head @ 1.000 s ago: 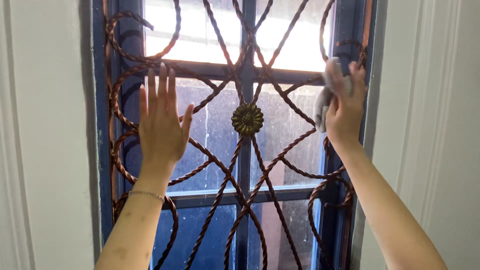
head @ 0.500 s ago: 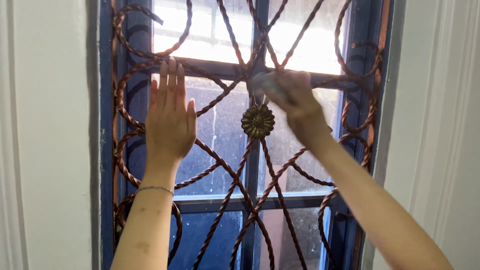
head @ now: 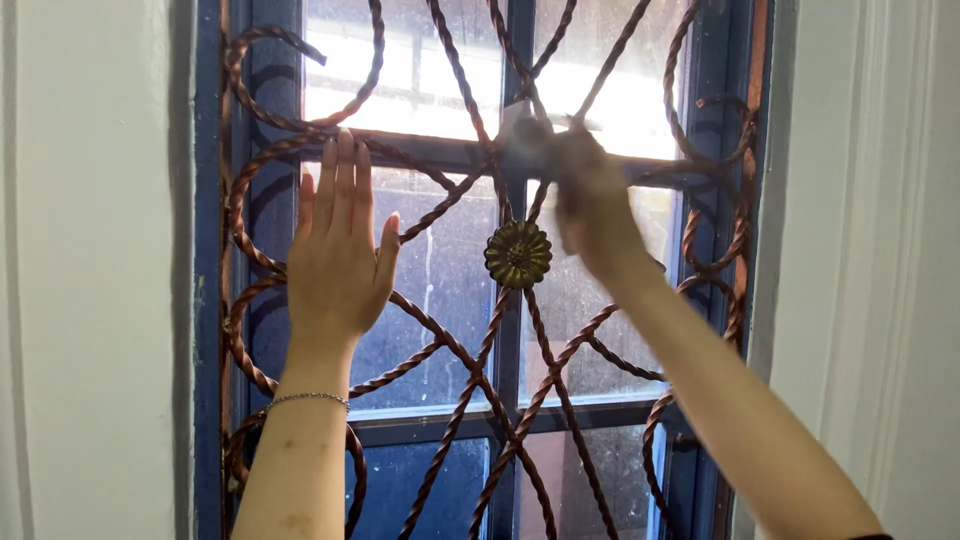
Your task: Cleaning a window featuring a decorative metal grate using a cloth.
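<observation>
A twisted copper-coloured window grille point(head: 440, 345) with a round brass rosette point(head: 518, 254) at its centre stands in front of dusty glass panes point(head: 430, 290) in a blue frame point(head: 210, 300). My left hand point(head: 340, 255) lies flat and open against the grille's left half, fingers pointing up. Motion-blurred, my right hand point(head: 590, 195) is up at the blue horizontal bar just above and right of the rosette, shut on a grey cloth point(head: 527, 145) that pokes out to the left of the fingers.
White wall point(head: 90, 300) flanks the window on the left and white moulded trim point(head: 870, 250) on the right. The upper panes point(head: 420, 70) glow bright with daylight. A thin bracelet point(head: 308, 399) circles my left wrist.
My right hand carried the cloth from the grille's right edge leftward to the centre bar above the rosette. My left hand stayed flat on the grille.
</observation>
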